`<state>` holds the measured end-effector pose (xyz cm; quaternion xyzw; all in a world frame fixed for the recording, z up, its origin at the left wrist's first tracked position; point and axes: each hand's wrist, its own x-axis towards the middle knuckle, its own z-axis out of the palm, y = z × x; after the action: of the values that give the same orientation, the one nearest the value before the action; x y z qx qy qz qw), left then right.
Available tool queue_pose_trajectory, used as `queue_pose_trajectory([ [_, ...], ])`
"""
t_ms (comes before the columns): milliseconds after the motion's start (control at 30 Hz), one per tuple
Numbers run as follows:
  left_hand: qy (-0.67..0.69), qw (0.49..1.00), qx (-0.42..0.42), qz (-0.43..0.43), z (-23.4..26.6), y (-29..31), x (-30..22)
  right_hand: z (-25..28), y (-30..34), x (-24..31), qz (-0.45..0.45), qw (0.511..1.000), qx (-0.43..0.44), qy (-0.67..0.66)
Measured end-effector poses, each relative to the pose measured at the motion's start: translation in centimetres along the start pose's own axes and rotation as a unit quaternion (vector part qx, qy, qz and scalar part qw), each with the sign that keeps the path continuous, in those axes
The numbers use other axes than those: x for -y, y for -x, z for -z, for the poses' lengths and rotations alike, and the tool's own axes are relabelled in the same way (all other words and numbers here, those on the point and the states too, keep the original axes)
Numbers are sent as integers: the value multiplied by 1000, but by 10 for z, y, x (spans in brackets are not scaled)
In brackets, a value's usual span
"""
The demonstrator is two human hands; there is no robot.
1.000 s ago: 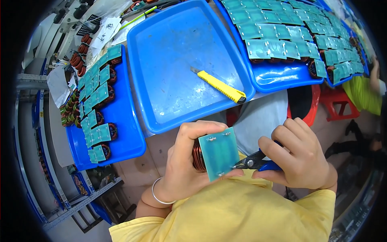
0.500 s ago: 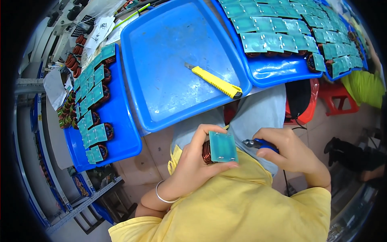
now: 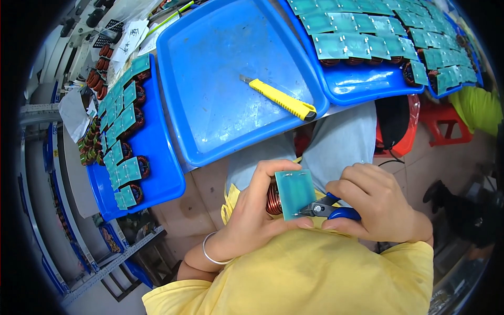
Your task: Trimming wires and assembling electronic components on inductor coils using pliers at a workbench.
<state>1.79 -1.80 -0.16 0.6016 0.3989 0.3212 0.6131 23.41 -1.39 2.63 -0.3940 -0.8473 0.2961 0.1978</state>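
Observation:
Over my lap, my left hand (image 3: 257, 205) grips a copper-wound coil (image 3: 273, 198) with a square green circuit board (image 3: 294, 191) on it, holding it by its edges. The board's flat face is turned up toward me, with small metal leads near its edges. In my right hand (image 3: 370, 197) are side cutters (image 3: 320, 209) with blue handles. Their handles are spread apart, and the jaw tips meet the board's face near its lower edge. Whether a lead sits between the jaws is too small to tell.
A yellow utility knife (image 3: 281, 98) lies in the middle blue tray (image 3: 210, 152). Boards with coils fill parts of the left blue tray (image 3: 165, 184) and the right blue tray (image 3: 352, 94). A red stool (image 3: 449, 126) and a neighbour's lime sleeve (image 3: 480, 107) are at right.
My right hand has brought the side cutters left onto the board, and their handles have spread. The board has tilted slightly in my left hand.

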Motion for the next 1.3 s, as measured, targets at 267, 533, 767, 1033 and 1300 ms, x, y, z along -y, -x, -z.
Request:
queue_pose_trajectory([
  [267,-45,998,5,-39,1,-1,-3,3,0,2,10,1000,0,27],
  [533,-102,993,4,-52,2,0,-6,9,-3,8,14,998,22,65],
  [767,-134,990,15,-39,3,-1,-10,4,-2,8,16,997,8,76],
  [1033,-120,992,18,-38,5,-1,-12,-2,-1,1,1,1000,19,-10],
  [1300,45,998,31,-21,4,7,-6,10,-4,-5,-44,994,-53,79],
])
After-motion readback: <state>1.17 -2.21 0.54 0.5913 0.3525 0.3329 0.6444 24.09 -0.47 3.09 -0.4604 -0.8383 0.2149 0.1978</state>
